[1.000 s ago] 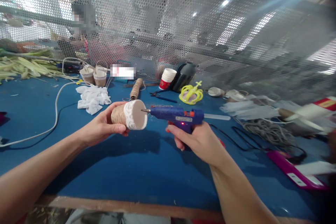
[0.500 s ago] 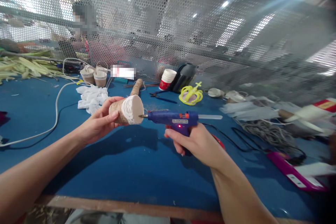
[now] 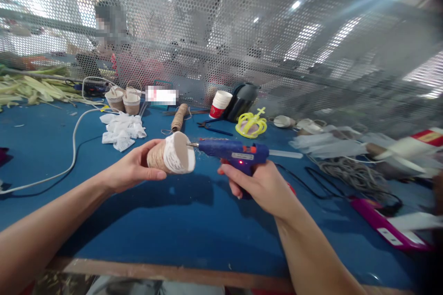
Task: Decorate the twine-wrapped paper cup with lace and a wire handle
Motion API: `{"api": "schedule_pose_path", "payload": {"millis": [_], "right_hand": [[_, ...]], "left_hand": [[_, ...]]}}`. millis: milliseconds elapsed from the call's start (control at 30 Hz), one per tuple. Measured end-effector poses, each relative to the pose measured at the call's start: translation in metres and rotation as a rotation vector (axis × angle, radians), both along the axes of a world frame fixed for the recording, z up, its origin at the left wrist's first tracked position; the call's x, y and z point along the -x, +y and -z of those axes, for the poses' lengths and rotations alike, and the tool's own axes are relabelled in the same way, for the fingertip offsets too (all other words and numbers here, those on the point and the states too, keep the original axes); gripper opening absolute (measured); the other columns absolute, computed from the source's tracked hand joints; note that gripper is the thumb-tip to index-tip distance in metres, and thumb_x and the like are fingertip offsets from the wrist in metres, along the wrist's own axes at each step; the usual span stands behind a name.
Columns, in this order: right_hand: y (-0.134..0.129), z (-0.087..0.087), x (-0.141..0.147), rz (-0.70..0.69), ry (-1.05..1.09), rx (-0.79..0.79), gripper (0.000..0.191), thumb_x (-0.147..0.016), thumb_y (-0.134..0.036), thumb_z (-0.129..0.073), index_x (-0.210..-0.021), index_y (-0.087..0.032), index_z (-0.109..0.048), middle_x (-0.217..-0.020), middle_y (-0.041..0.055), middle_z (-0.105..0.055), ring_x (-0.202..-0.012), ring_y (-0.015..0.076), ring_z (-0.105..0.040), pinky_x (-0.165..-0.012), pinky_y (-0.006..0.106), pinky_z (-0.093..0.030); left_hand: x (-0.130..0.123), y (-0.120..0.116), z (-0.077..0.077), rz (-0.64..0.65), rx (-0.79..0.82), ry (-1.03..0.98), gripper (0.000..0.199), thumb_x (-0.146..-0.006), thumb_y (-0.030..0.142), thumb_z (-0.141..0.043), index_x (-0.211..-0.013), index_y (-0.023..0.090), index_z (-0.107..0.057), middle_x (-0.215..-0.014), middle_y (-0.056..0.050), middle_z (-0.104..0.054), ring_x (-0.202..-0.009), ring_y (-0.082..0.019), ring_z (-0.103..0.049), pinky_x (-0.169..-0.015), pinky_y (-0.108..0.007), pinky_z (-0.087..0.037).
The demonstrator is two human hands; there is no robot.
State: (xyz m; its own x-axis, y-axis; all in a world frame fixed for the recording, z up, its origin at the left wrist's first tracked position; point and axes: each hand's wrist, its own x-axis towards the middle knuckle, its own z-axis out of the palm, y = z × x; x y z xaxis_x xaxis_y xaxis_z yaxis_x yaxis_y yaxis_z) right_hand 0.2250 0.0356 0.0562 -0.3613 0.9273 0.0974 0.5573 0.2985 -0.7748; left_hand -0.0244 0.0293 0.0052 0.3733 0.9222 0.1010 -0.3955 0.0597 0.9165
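My left hand (image 3: 136,166) is closed round a small cup (image 3: 161,156) wrapped in brown twine, with a white lace band (image 3: 175,159) at its mouth. The cup lies tilted on its side above the table, its opening turned to the right. In my right hand (image 3: 251,177) is a blue glue gun (image 3: 231,150), gripped by its handle, a red light lit on its body. Its metal nozzle points left, at the cup's mouth; whether it touches cannot be told. A clear glue stick (image 3: 285,153) juts from its back end.
On the blue table (image 3: 194,244) lie white lace (image 3: 122,129), a twine spool (image 3: 179,117), pliers (image 3: 214,128) and a yellow crown (image 3: 251,124). Two twine-covered cups (image 3: 131,103), paper cups (image 3: 220,103) and a dark kettle (image 3: 242,101) stand behind. A purple power strip (image 3: 384,226) and cords are right.
My left hand has turned and lowered the cup slightly, so its opening shows more. The glue gun has shifted a little right, its nozzle now higher on the cup's mouth.
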Motion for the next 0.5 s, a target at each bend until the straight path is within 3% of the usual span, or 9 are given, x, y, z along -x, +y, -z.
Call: {"api": "schedule_pose_path", "payload": {"millis": [300, 500], "right_hand": [[0.0001, -0.0027, -0.0004, -0.027, -0.087, 0.052, 0.043, -0.077, -0.045, -0.051, -0.043, -0.018, -0.049, -0.039, 0.0006, -0.051, -0.042, 0.0114, -0.052, -0.047, 0.023, -0.045], [-0.0008, -0.0024, -0.0019, -0.076, -0.088, 0.128, 0.034, -0.076, -0.044, -0.053, -0.056, -0.016, -0.055, -0.041, -0.0013, -0.052, -0.04, 0.0098, -0.049, -0.047, 0.022, -0.045]], "left_hand": [[-0.0005, 0.0, -0.0001, -0.06, -0.032, -0.046, 0.051, -0.055, 0.002, -0.07, -0.1, 0.021, -0.055, -0.089, 0.0, -0.057, -0.073, -0.009, -0.055, -0.064, -0.016, -0.045], [0.0005, 0.003, 0.002, -0.156, -0.116, 0.035, 0.057, -0.055, 0.001, -0.07, -0.103, 0.026, -0.052, -0.095, 0.002, -0.055, -0.075, -0.009, -0.055, -0.065, -0.016, -0.046]]}}
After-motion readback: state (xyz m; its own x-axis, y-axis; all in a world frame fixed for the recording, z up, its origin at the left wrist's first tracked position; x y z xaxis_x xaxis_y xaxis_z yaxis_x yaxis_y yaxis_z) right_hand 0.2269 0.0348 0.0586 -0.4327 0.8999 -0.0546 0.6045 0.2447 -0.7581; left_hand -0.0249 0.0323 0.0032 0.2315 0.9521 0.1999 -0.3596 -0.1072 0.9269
